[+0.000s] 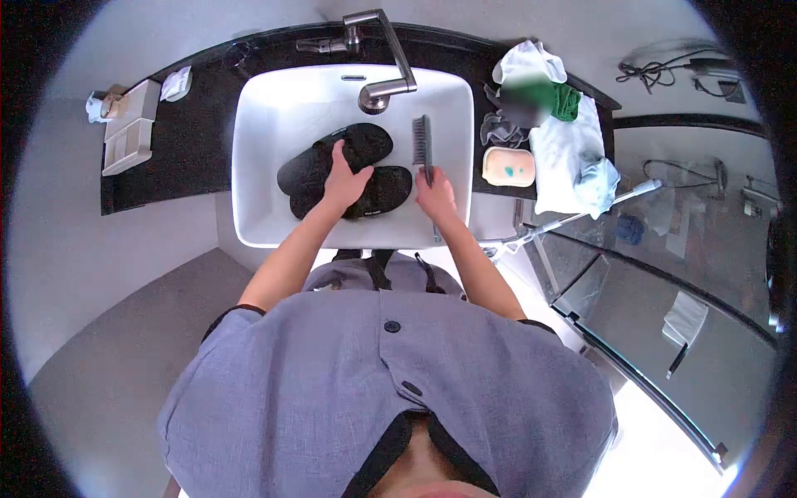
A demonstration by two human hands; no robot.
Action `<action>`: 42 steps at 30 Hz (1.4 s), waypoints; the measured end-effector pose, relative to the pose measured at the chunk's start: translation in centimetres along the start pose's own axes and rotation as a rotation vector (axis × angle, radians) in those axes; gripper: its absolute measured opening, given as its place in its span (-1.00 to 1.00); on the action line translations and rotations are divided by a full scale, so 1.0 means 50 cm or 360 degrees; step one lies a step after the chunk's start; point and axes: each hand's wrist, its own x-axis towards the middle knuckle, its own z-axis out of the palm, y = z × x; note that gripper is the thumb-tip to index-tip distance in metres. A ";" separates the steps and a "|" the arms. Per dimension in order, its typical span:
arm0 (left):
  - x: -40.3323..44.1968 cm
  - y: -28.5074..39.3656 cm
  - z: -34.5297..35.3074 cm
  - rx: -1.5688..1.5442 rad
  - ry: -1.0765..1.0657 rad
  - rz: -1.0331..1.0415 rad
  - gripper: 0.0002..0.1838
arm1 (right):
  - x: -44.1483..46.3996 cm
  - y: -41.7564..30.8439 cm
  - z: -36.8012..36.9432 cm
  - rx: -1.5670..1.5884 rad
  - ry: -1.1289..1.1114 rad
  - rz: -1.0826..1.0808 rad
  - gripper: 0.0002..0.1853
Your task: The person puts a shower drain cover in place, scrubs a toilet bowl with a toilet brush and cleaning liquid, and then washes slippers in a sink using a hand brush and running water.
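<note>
Two black slide sandals lie side by side in the white sink (pixel 253 158), the upper sandal (pixel 307 170) partly overlapping the lower sandal (pixel 394 187). My left hand (pixel 344 183) rests over the pair, thumb and forefinger spread apart; its other fingers are hard to make out. My right hand (pixel 436 195) is closed round the handle of a grey scrub brush (pixel 422 141). The brush stands at the right side of the basin, bristle head pointing toward the faucet and bristles facing left, apart from the sandals.
A metal faucet (pixel 390 87) reaches over the basin's back part. On the dark counter, a soap dish (pixel 508 168), a white towel (pixel 564 166) and a green cloth (pixel 566 101) sit at right. A beige organizer tray (pixel 129 145) stands at left. A glass shower panel (pixel 656 266) is farther right.
</note>
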 end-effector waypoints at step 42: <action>-0.126 0.123 -0.470 -0.1857 0.0478 -0.0523 -0.77 | 0.117 -0.210 0.194 -0.1256 -0.0917 -0.0911 -0.64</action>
